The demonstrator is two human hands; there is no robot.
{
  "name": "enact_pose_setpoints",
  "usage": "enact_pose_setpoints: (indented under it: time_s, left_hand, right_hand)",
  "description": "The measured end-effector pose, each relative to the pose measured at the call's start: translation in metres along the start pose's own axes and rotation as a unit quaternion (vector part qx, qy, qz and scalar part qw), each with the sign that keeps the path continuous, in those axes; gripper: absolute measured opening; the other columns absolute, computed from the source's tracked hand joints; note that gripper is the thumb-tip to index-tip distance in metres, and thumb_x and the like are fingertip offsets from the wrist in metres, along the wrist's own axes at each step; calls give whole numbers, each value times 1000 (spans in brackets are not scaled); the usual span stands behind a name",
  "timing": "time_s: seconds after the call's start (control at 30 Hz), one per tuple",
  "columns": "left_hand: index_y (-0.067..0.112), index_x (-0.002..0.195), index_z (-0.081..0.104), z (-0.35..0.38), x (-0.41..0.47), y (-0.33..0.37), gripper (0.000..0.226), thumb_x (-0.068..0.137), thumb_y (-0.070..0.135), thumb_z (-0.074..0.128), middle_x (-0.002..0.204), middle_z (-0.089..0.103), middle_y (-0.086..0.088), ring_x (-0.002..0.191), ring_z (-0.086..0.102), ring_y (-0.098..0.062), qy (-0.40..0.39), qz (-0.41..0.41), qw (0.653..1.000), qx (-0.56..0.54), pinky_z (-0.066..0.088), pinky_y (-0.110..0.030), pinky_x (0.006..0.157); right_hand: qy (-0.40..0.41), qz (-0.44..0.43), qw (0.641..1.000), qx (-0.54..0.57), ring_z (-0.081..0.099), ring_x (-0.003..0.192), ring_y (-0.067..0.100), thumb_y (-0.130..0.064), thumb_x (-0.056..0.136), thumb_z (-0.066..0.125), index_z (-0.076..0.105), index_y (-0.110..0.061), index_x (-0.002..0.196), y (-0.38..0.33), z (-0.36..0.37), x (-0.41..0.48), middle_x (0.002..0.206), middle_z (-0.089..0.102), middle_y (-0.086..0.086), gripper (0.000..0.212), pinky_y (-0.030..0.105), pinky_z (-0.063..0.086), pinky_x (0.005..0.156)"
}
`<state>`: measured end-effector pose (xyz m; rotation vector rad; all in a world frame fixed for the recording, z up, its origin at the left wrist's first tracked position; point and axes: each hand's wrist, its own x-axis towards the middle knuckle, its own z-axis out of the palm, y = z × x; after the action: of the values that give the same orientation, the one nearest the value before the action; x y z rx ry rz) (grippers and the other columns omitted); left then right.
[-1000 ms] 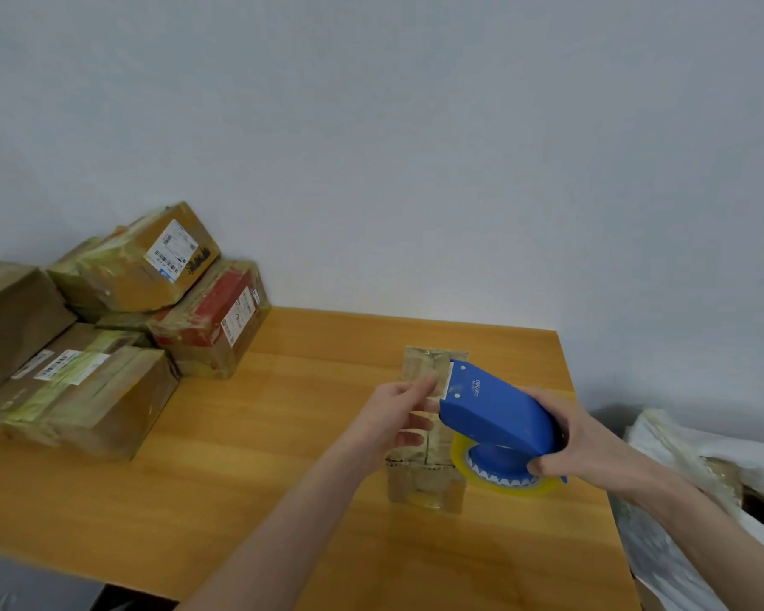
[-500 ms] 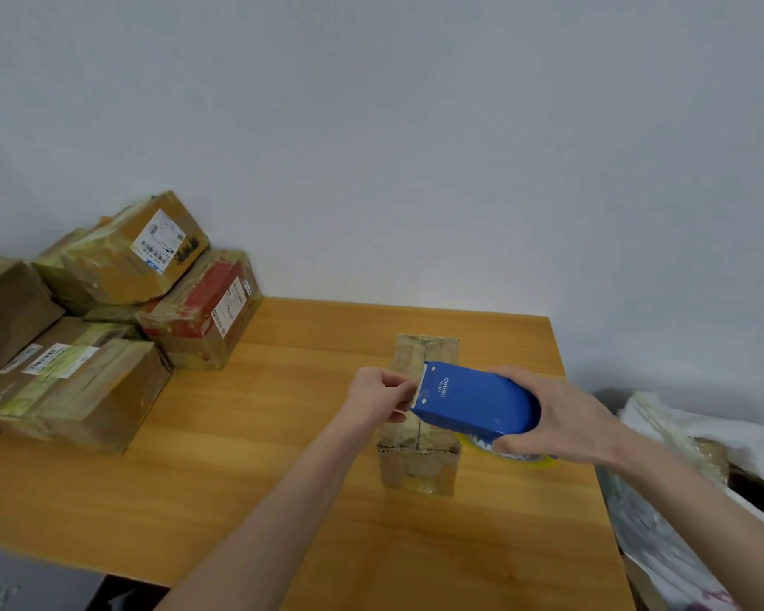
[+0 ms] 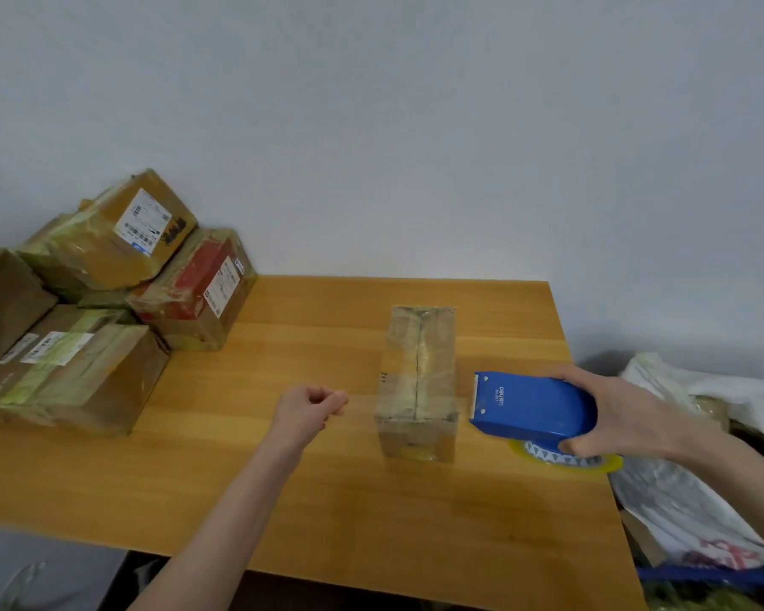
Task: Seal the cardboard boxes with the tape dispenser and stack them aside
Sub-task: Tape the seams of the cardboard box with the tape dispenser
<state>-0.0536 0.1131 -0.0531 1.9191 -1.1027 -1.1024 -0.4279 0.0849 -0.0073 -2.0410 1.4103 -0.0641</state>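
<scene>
with the small box (image 3: 417, 381) seemingly taped along its seam, the right hand (image 3: 627, 412) wraps its fingers round the tape dispenser (image 3: 534, 407), parked just right of it, while the left hand (image 3: 309, 407) curls empty to its left, nearer the stacked boxes (image 3: 107, 302)

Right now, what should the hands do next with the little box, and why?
Probably the left hand should reach for the small box and carry it to the pile of boxes on the left. Tape seems to cover its top seam, the blue tape dispenser in the right hand is off it, and the left hand holds nothing.
</scene>
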Motion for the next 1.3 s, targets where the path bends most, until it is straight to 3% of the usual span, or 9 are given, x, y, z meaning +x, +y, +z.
enact_pose_setpoints:
  time_s: [0.33,0.47,0.8,0.87,0.97,1.07,1.13,1.2,1.3]
  left_hand:
    - [7,79,70,13,8,-14,25,92,27,64,86,69,-7,83,60,-27,4,-6,999,37,49,-40,72]
    - [8,77,69,21,17,-21,26,92,28,64,85,66,-18,78,55,-25,8,-14,998,62,49,-48,76]
    - [30,65,65,58,28,-35,25,90,31,65,71,67,13,79,62,-9,22,-33,998,47,55,-38,81]
    - [26,80,72,58,30,-37,13,89,34,67,86,70,8,89,65,-15,17,-30,998,48,55,-43,85]
    - [16,130,59,47,32,-45,51,87,41,68,139,52,-3,111,61,-24,-6,-26,985,168,52,-40,91]
    - [14,138,50,36,20,-53,51,92,33,62,149,42,-5,105,59,-14,48,38,980,192,47,-28,94]
    - [17,141,45,41,4,-54,45,98,24,52,148,44,-3,126,49,-14,62,142,976,150,40,-26,103]
    - [25,149,24,59,-12,-46,51,101,31,40,156,23,8,145,18,-8,21,248,950,185,20,-28,117]
    - [25,148,-11,81,-21,-36,61,97,49,12,156,-16,10,143,-22,-7,-47,333,836,433,-15,-28,117]
  right_hand:
    - [-2,26,1000,5,62,77,-6,-32,62,80,43,-48,111,19,21,12,96,60,-20,63,23,53,66]
    - [-23,36,999,-23,62,87,6,-38,64,77,38,-49,115,19,34,22,101,58,-20,65,34,56,76]
    - [-64,60,995,-39,56,79,7,-32,72,72,32,-44,129,11,63,42,93,55,-14,71,25,48,62]
    - [-68,62,995,-26,53,71,3,-31,72,72,32,-45,128,10,66,43,91,54,-13,70,22,45,57]
    - [-73,64,995,-12,57,77,8,-30,71,73,34,-41,129,11,70,43,97,57,-8,71,29,49,63]
    - [-68,63,996,-8,59,90,14,-32,70,73,33,-40,132,11,73,42,105,58,-6,75,34,53,73]
    - [-69,63,996,3,59,89,14,-31,69,73,34,-41,132,13,75,43,104,58,-6,75,33,53,70]
    - [-70,60,996,8,59,88,13,-31,69,73,34,-41,131,14,76,43,103,58,-7,74,31,52,68]
    - [-67,52,996,9,59,90,13,-31,69,74,34,-39,133,15,75,43,105,58,-7,76,36,55,75]
